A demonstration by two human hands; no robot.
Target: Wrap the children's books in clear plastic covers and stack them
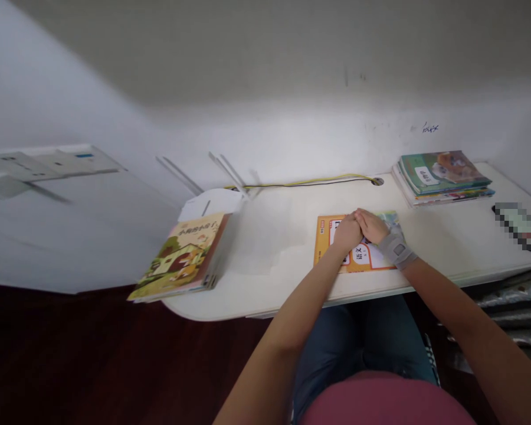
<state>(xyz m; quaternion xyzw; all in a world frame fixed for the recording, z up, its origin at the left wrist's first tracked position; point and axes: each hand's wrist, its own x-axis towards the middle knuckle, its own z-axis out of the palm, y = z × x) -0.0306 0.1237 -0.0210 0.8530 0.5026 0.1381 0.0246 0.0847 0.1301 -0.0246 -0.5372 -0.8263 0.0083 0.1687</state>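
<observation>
An orange-bordered book (322, 245) with Chinese characters on its cover lies flat on the white desk, in front of my body. My left hand (348, 232) and my right hand (371, 226) rest together over its upper middle, touching each other with fingers folded in. No object shows in either hand. Part of the cover is hidden beneath them. A grey band (398, 249) wraps my right wrist.
A stack of picture books (181, 254) sits at the desk's left end, by a white router (210, 203) with antennas. More books (442, 174) are piled at the back right, near a blurred-out phone (520, 225). A yellow-and-black cable (310, 182) runs along the wall.
</observation>
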